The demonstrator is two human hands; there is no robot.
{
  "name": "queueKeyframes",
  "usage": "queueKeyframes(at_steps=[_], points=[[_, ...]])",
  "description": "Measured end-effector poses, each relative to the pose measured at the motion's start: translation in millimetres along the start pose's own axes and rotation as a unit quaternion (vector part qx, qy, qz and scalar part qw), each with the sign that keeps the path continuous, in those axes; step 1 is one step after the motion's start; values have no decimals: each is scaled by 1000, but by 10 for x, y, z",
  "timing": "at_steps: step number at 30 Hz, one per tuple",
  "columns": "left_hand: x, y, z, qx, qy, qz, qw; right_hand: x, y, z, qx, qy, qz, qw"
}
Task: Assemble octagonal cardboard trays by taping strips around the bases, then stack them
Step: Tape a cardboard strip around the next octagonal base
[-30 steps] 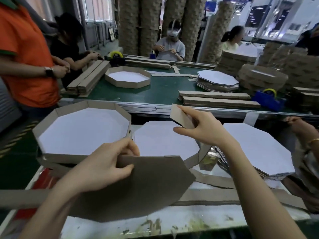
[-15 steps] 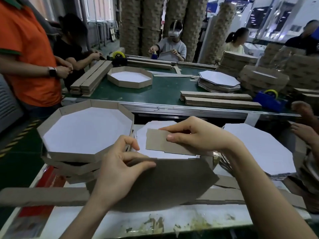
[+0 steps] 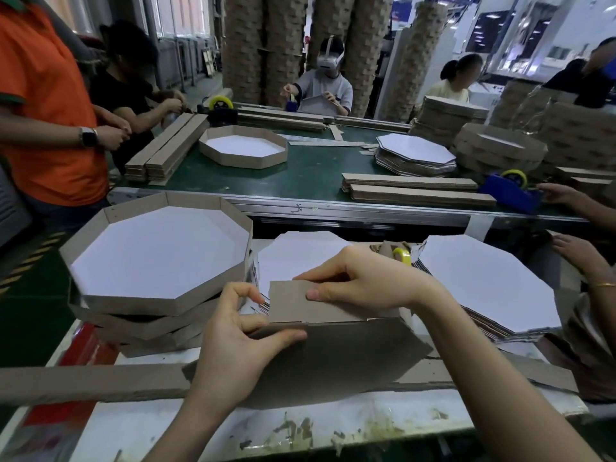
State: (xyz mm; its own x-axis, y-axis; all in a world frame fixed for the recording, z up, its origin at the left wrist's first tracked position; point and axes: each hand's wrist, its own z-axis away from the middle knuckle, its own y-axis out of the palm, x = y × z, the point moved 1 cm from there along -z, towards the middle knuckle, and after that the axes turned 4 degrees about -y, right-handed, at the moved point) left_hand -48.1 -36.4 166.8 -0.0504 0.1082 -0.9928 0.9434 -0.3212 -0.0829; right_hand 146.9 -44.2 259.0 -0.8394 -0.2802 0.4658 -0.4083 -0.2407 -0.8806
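An octagonal cardboard base (image 3: pixel 350 358) lies brown side up in front of me, tilted toward me. My left hand (image 3: pixel 233 341) grips its far left edge, thumb on top. My right hand (image 3: pixel 360 281) pinches a brown cardboard strip (image 3: pixel 290 301) that stands upright along the base's far edge. A stack of finished octagonal trays (image 3: pixel 160 295) with white insides sits at my left. A pile of flat white octagon bases (image 3: pixel 493 288) lies at my right, another pile (image 3: pixel 293 258) lies behind the strip. A yellow tape roll (image 3: pixel 401 255) peeks out behind my right hand.
Long cardboard strips (image 3: pixel 83 383) lie across the white bench (image 3: pixel 300 431). Beyond it a green conveyor table (image 3: pixel 310 175) carries a finished tray (image 3: pixel 243 150), strip bundles (image 3: pixel 420 193), a blue tape dispenser (image 3: pixel 510 190) and bases. Several people work around it; another person's hands (image 3: pixel 580 255) reach in at right.
My right hand has brought the strip down and set it upright against the base's far edge. My left hand has shifted along the base edge toward the strip's end.
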Motion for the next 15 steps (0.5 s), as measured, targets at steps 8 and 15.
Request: queueKeyframes(at_steps=[8, 15], points=[[13, -5, -31, 9, 1, 4, 1000, 19, -14, -51, 1, -3, -11, 1000], [44, -22, -80, 2, 7, -16, 1000, -12, -107, -30, 15, 10, -1, 1000]])
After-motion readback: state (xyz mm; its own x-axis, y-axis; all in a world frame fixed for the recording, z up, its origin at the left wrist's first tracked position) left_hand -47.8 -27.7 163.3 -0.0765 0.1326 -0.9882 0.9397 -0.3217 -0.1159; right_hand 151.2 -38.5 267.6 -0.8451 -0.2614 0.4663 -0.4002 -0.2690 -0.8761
